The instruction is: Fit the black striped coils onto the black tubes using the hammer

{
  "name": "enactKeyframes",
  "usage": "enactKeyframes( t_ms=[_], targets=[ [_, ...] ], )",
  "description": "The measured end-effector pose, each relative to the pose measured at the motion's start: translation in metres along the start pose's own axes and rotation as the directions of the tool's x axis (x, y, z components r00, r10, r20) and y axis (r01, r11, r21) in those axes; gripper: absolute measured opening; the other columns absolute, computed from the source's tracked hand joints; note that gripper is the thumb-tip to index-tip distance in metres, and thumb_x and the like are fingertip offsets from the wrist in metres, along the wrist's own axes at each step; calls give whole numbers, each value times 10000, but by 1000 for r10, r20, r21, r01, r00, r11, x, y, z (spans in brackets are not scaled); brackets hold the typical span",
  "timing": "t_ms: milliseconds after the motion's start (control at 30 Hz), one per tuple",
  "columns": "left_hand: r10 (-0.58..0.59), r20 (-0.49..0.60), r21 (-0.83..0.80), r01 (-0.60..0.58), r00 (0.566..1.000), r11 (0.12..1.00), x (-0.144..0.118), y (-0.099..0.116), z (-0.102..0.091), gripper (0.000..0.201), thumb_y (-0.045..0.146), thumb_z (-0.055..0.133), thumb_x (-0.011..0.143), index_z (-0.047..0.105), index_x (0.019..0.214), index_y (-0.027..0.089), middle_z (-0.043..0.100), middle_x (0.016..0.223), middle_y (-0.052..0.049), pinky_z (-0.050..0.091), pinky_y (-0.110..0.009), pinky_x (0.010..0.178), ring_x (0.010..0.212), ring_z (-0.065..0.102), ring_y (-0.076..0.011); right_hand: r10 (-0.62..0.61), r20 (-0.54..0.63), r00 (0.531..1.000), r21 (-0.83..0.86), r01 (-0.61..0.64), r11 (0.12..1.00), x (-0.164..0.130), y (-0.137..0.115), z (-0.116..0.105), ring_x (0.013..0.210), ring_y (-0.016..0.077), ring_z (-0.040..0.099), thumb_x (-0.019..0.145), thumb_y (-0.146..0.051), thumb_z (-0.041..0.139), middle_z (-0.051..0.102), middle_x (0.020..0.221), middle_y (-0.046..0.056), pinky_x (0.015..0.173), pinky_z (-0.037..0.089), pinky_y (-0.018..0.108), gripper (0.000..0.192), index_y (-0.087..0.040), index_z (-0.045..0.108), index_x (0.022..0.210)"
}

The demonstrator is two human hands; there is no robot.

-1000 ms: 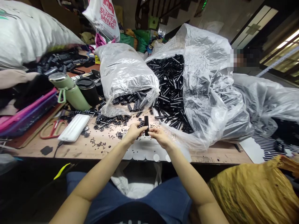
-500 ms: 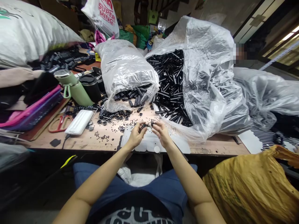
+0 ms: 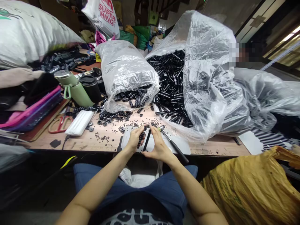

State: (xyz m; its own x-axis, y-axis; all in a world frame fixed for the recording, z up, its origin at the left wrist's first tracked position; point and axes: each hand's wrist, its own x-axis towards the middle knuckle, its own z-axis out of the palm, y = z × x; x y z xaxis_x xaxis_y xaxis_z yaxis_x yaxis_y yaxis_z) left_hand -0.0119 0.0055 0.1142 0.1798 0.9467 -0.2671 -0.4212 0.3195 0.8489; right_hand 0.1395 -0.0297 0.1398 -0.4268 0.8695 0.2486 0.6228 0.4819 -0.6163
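My left hand [image 3: 134, 140] is closed around a black ribbed piece [image 3: 141, 137] that looks like a short row of rings. Facing it, my right hand [image 3: 157, 144] has thumb and fingers at the two ends of a slim black tube [image 3: 147, 139]. The upper end of the tube is close to the top of the ribbed piece; I cannot tell whether they touch. Under both hands lies a whitish translucent sheet [image 3: 127, 132] at the table's front edge. Just right of my right hand rests a long black-handled tool [image 3: 175, 147] with a metal-and-yellow end.
Behind my hands, small dark bits [image 3: 102, 137] are scattered. A clear bag [image 3: 206, 78] spills black tubes [image 3: 171, 87]; another bag [image 3: 126, 59] holds ribbed pieces. Left are a power bank [image 3: 79, 122], red-handled scissors [image 3: 61, 124] and a green flask [image 3: 78, 90]. A yellow sack [image 3: 253, 184] stands right.
My right hand has moved down and toward me, and now holds the black tube. My left hand has come slightly nearer me, showing more of the ribbed piece. The black-handled tool has come into view.
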Motion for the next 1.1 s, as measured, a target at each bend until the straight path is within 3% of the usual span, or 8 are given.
enactKeyframes(
  t_ms=[200, 367, 633, 767, 833, 900, 1000, 1100],
  targets=[
    [15, -69, -116, -23, 998, 993, 1, -8, 3, 428, 405, 715, 693, 691, 1010, 120, 665, 726, -33, 468, -228, 435, 459, 574, -110, -39, 43, 998, -11, 39, 999, 7, -3, 10, 1418, 312, 209, 619, -266, 776, 239, 1500, 182, 1161, 250, 494, 1146, -172, 59, 1509],
    [-61, -66, -91, 55, 996, 994, -3, -8, 5, 513, 463, 727, 674, 658, 1039, 109, 628, 655, -14, 449, -231, 381, 418, 567, -126, -23, 94, 995, -18, 25, 1000, 10, 6, 16, 1426, 328, 193, 575, -303, 827, 223, 1518, 195, 1158, 243, 508, 1211, -173, 66, 1508],
    [-86, -89, -30, 84, 992, 996, 1, -15, 9, 515, 565, 675, 701, 634, 954, 119, 564, 559, 11, 444, -226, 413, 418, 554, -125, 7, 36, 999, 43, -9, 999, 9, 20, 28, 1389, 334, 281, 548, -218, 766, 317, 1471, 192, 1135, 278, 521, 1110, -160, 162, 1478],
    [-1, -52, 170, 9, 999, 985, 10, -27, 8, 450, 523, 507, 849, 640, 993, 118, 622, 684, -54, 512, -314, 552, 560, 608, -169, 25, -17, 1000, -39, -26, 999, 5, 36, 36, 1348, 354, 343, 558, -230, 733, 370, 1431, 187, 1098, 323, 545, 1050, -161, 198, 1459],
    [169, -4, 435, -151, 986, 888, 11, -32, 7, 373, 390, 476, 886, 639, 1110, 140, 656, 912, -111, 524, -373, 764, 805, 636, -206, 23, -84, 996, -132, -34, 991, 2, 52, 44, 1302, 372, 393, 583, -248, 701, 423, 1379, 200, 1071, 346, 559, 977, -127, 238, 1435],
    [305, 121, 701, -298, 945, 648, 8, -38, 8, 382, 277, 502, 862, 606, 1217, 180, 614, 1094, -127, 464, -379, 923, 997, 582, -223, 17, -150, 989, -237, -53, 970, 0, 70, 54, 1254, 379, 440, 659, -255, 622, 468, 1326, 218, 1039, 367, 565, 841, -97, 278, 1410],
    [281, 268, 904, -341, 922, 256, 4, -48, 12, 473, 213, 523, 832, 540, 1303, 171, 576, 1117, -150, 455, -389, 927, 1035, 539, -258, 10, -207, 978, -350, -84, 933, -3, 90, 66, 1211, 360, 485, 756, -197, 456, 510, 1280, 224, 993, 401, 543, 669, -96, 299, 1399],
    [259, 342, 936, -352, 903, -9, 7, -55, 14, 493, 150, 471, 846, 477, 1337, 99, 585, 1067, -176, 479, -389, 854, 988, 548, -273, -44, -175, 984, -414, -34, 910, -11, 101, 61, 1219, 368, 476, 778, -284, 490, 493, 1310, 218, 978, 410, 527, 686, -114, 290, 1412]
  ],
)
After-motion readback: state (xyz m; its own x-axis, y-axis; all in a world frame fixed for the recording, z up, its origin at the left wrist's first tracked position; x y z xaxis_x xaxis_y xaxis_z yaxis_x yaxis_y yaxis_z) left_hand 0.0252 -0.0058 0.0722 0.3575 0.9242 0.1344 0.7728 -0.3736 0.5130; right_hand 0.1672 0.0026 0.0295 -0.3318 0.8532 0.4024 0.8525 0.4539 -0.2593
